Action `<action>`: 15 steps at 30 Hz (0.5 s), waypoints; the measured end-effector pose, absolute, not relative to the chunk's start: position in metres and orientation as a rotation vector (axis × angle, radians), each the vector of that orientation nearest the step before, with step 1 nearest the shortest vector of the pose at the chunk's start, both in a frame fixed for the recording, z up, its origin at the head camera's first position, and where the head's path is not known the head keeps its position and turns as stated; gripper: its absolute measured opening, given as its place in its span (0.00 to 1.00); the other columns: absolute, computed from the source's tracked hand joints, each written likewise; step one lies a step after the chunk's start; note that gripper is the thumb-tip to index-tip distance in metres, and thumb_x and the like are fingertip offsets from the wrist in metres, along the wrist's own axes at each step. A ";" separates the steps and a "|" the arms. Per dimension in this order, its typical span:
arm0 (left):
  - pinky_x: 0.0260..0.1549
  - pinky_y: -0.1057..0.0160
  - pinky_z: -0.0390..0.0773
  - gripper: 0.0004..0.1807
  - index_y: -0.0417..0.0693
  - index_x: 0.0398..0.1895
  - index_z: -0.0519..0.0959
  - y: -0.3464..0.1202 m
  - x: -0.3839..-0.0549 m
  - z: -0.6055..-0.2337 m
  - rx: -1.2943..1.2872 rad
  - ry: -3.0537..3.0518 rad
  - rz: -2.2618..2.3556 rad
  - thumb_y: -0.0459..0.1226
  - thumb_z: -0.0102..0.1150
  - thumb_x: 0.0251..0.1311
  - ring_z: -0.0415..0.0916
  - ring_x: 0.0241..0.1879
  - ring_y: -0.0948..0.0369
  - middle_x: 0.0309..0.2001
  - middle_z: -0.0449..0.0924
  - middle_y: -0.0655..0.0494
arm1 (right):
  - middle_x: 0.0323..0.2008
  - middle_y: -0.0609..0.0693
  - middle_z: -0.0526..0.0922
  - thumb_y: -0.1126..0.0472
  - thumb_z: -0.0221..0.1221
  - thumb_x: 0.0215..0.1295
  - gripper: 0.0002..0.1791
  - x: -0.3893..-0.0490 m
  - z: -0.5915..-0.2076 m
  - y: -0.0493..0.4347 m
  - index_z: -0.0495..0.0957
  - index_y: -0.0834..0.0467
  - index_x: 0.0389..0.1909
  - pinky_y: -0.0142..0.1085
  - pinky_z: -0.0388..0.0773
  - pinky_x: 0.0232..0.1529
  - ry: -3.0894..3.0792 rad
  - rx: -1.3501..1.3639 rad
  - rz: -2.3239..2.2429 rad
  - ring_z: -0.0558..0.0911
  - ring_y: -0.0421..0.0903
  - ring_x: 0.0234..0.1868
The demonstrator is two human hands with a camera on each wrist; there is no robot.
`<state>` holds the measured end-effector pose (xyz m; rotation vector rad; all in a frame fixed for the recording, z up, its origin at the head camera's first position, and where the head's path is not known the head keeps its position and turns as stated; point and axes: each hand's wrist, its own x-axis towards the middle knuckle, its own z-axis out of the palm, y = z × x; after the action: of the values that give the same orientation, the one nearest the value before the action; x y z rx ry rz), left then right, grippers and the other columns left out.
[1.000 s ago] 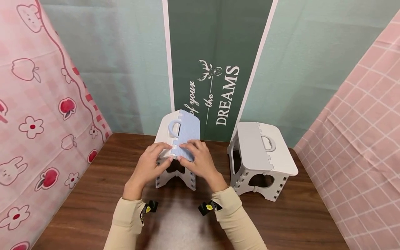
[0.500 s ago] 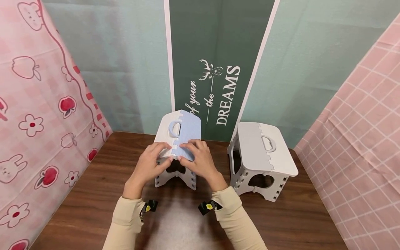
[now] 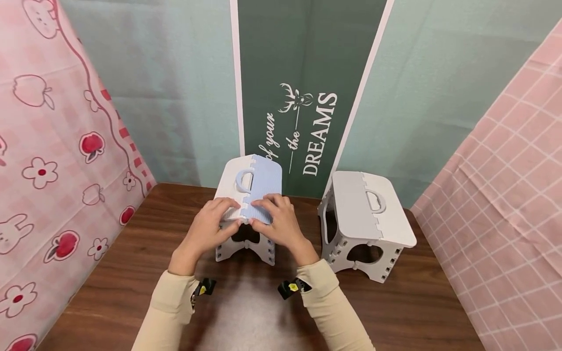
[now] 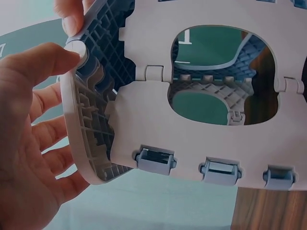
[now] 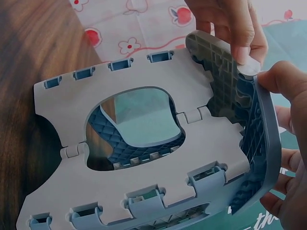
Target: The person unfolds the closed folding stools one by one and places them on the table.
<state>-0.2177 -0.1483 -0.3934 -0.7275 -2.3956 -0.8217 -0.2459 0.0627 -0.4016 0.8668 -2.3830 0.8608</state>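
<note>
A small folding stool, white on its left half and light blue on its right, stands on the table with its top slightly peaked along the middle hinge. My left hand grips the white half at the near edge, fingers on top and thumb at the hinge end. Likewise, my right hand holds the blue half, its thumb close to the other thumb. A blue carry handle shows beyond the fingers. Seen from the left wrist, the ribbed underside and the end panel with its oval opening face me.
To the right stands a second folding stool, grey and white, unfolded. Both stools are on a dark brown wood table. A green hanging cloth is behind, with a pink patterned cloth left and a pink checked cloth right.
Both hands keep their hold on the stool, which stays in place. The left forearm has shifted slightly to the left, and the head view has moved a little.
</note>
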 end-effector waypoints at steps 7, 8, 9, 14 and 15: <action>0.37 0.51 0.70 0.15 0.48 0.41 0.76 -0.147 -0.218 -0.391 -0.750 -2.427 -0.777 0.40 0.61 0.49 0.70 0.41 0.51 0.46 0.76 0.52 | 0.46 0.53 0.73 0.47 0.62 0.50 0.20 -0.245 -0.402 0.064 0.81 0.49 0.45 0.48 0.65 0.39 -2.413 0.853 0.818 0.68 0.52 0.42; 0.37 0.51 0.70 0.15 0.48 0.41 0.76 -0.147 -0.219 -0.391 -0.755 -2.427 -0.774 0.40 0.61 0.49 0.70 0.41 0.51 0.46 0.76 0.52 | 0.46 0.53 0.73 0.47 0.62 0.50 0.20 -0.245 -0.401 0.065 0.81 0.49 0.45 0.48 0.65 0.39 -2.417 0.851 0.808 0.68 0.52 0.42; 0.37 0.52 0.70 0.15 0.48 0.41 0.76 -0.147 -0.219 -0.391 -0.759 -2.425 -0.770 0.39 0.61 0.49 0.70 0.40 0.51 0.46 0.76 0.52 | 0.46 0.53 0.73 0.47 0.62 0.50 0.20 -0.245 -0.401 0.065 0.81 0.49 0.45 0.47 0.65 0.39 -2.420 0.851 0.797 0.68 0.52 0.42; 0.37 0.51 0.70 0.15 0.47 0.40 0.77 -0.148 -0.219 -0.390 -0.777 -2.404 -0.735 0.39 0.62 0.47 0.71 0.40 0.50 0.44 0.76 0.52 | 0.45 0.53 0.74 0.47 0.62 0.50 0.20 -0.245 -0.400 0.064 0.81 0.49 0.44 0.46 0.65 0.37 -2.425 0.861 0.755 0.68 0.51 0.40; 0.36 0.50 0.70 0.15 0.46 0.40 0.77 -0.148 -0.219 -0.390 -0.782 -2.397 -0.730 0.38 0.63 0.47 0.71 0.40 0.50 0.44 0.76 0.51 | 0.45 0.52 0.74 0.47 0.62 0.50 0.20 -0.245 -0.400 0.064 0.81 0.49 0.44 0.45 0.65 0.37 -2.422 0.863 0.747 0.68 0.51 0.40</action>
<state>-0.2189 -0.1478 -0.3905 -0.7821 -2.3971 -0.7296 -0.2450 0.0637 -0.3996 0.8626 -2.4223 0.7466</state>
